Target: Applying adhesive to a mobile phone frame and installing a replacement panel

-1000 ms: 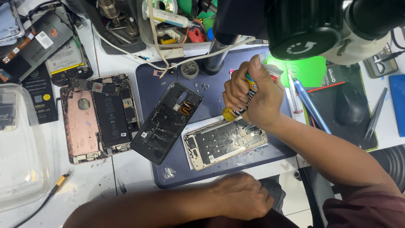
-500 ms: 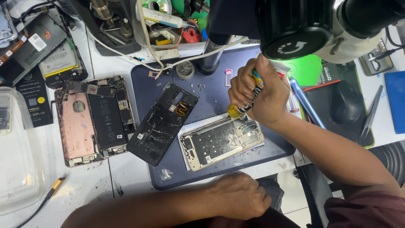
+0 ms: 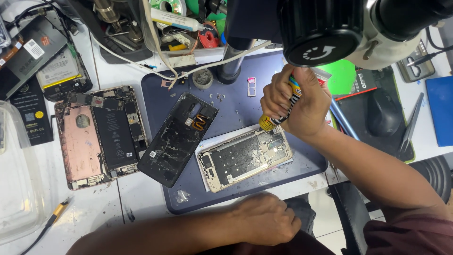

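A person's right hand (image 3: 302, 101), right of centre in the frame, is closed tight around a striped, yellow-tipped screwdriver (image 3: 278, 115) whose tip meets the upper right corner of an opened gold phone frame (image 3: 245, 158) lying on a dark blue work mat (image 3: 236, 106); the upper end of the tool is hidden inside the fist, and the tip itself is too small to make out clearly. The left hand (image 3: 266, 219), at the bottom centre, rests loosely curled at the table's near edge, holding nothing that can be seen, its fingers partly folded under. A black and white microscope head (image 3: 349, 28) fills the upper right and hides the bench behind it. Just left of the frame on the mat lies a black back cover (image 3: 177, 139), streaked with glue residue. Off the mat at the left lies an opened pink phone (image 3: 96, 134), its black battery exposed. At the upper left, partly cut off by the frame's edge, sit dark flat packages (image 3: 33, 54) bearing small white rectangular labels and one round yellow sticker. A clear plastic container (image 3: 19, 189) is cut off at the lower left. A green square pad (image 3: 342, 78) peeks out beneath the microscope, beside a black mouse (image 3: 382, 120) at the right.
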